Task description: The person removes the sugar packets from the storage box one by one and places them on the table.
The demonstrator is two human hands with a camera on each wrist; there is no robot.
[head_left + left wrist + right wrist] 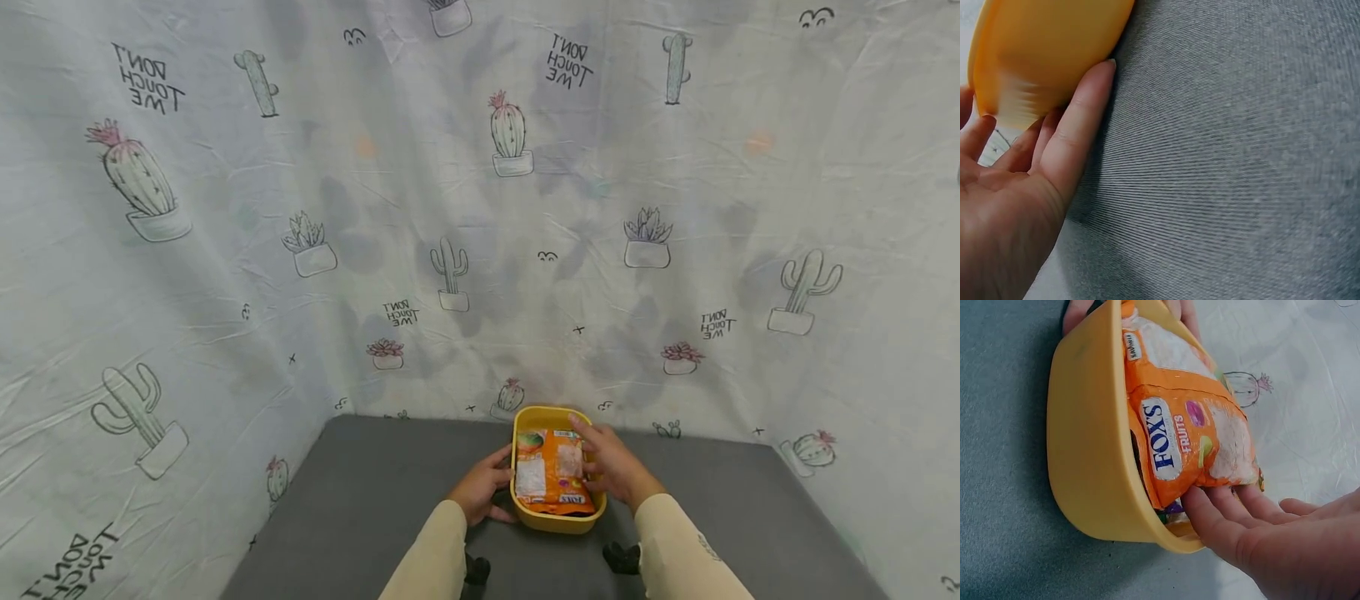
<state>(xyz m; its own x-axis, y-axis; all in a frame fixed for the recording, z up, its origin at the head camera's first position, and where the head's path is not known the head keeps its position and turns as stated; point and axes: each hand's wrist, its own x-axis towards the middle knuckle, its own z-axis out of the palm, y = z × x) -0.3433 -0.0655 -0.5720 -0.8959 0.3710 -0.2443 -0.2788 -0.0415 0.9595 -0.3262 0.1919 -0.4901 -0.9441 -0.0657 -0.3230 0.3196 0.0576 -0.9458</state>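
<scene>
A yellow plastic container [555, 524] stands on the grey surface in front of the curtain. Inside it lies an orange candy bag [1194, 428] printed "FOX'S FRUITS", with clear patches in its front. On the container's left side, my left hand [482, 487] touches the outer wall, its fingers [1082, 109] extended along it. My right hand [617, 468] reaches over the right rim, and its fingertips touch the edge of the bag. Under the bag, in the right wrist view, a few darker coloured wrappers [1174, 507] show; the bag hides the rest of the contents.
A pale curtain [465, 208] with cactus drawings rises behind the grey surface [375, 508] and along both sides. Two small black objects, one [477, 570] by the left sleeve and the other [621, 558] by the right sleeve, show near the bottom.
</scene>
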